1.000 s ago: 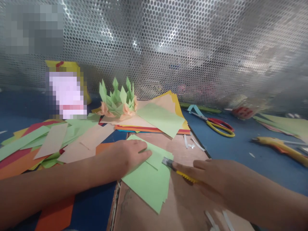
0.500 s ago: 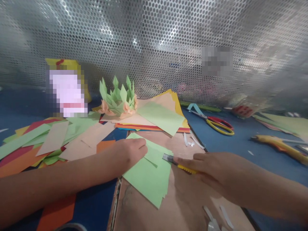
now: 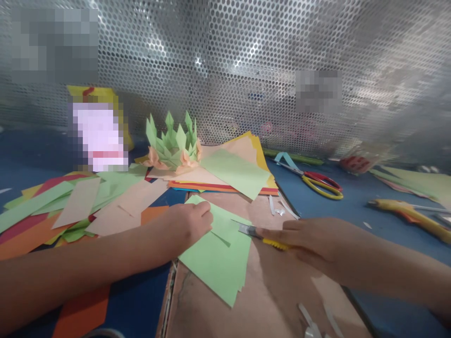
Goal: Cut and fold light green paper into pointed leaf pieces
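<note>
My right hand (image 3: 317,241) is closed round a yellow utility knife (image 3: 276,244), the index finger stretched along it toward the metal tip. That tip rests at the right edge of a stack of light green paper sheets (image 3: 214,267), and a thin dark line runs from it over the top sheet. With curled fingers my left hand (image 3: 193,220) grips or presses the far left part of this stack; its fingertips are partly hidden. Between the hands a small raised flap of green paper (image 3: 221,236) casts a shadow. Under the sheets lies a brown board (image 3: 275,291).
Behind the board stand a folded green paper crown-like piece (image 3: 172,148) and a pile of coloured paper (image 3: 239,164). Loose paper pieces (image 3: 79,202) spread at left. Scissors (image 3: 317,183) and a yellow glue gun (image 3: 405,211) lie at right. White scraps (image 3: 308,321) dot the board.
My right hand with the utility knife has shifted slightly to the right, and a thin line now shows on the paper beyond its tip. My left hand has barely moved.
</note>
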### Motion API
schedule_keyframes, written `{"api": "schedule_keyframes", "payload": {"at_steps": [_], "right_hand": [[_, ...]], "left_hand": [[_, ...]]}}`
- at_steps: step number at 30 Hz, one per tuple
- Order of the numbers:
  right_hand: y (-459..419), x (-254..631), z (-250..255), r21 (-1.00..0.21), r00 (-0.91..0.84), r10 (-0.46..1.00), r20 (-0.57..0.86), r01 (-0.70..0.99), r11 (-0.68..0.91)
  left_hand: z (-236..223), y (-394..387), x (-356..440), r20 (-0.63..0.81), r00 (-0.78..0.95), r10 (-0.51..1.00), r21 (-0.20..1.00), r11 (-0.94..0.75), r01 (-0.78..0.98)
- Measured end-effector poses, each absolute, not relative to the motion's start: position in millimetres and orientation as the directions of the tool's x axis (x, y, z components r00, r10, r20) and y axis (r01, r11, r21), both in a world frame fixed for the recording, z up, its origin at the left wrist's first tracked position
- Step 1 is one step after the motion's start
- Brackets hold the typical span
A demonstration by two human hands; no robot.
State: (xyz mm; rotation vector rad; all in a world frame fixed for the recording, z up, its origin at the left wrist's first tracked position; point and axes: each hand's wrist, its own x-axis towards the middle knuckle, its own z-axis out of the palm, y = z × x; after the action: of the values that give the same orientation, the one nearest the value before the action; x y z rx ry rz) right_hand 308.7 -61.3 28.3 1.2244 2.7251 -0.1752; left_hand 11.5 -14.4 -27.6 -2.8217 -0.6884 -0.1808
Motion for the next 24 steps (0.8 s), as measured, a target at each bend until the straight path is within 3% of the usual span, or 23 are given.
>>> {"api": "schedule_keyframes", "payload": {"at_steps": [4, 13, 24], "right_hand": [[-58.2, 300.4, 30.0, -0.047, -0.646, 0.71, -0.28, 0.748, 0.662], [-52.2, 296.6, 24.6, -0.02, -0.71, 0.676, -0.197, 0.693, 0.721], [-52.5, 295.8, 25.5, -0.072, -0.69, 0.685, -0.233, 0.715, 0.696]], "left_hand": [[-24.9, -18.2, 9.8, 0.163, 0.888, 0.43, -0.202, -0.866, 0.457], [-23.0, -21.8, 8.4, 0.117, 0.871, 0.478, -0.161, -0.856, 0.491], [-18.7, -24.4, 9.0, 0.077, 0.84, 0.537, -0.163, -0.824, 0.542]]}}
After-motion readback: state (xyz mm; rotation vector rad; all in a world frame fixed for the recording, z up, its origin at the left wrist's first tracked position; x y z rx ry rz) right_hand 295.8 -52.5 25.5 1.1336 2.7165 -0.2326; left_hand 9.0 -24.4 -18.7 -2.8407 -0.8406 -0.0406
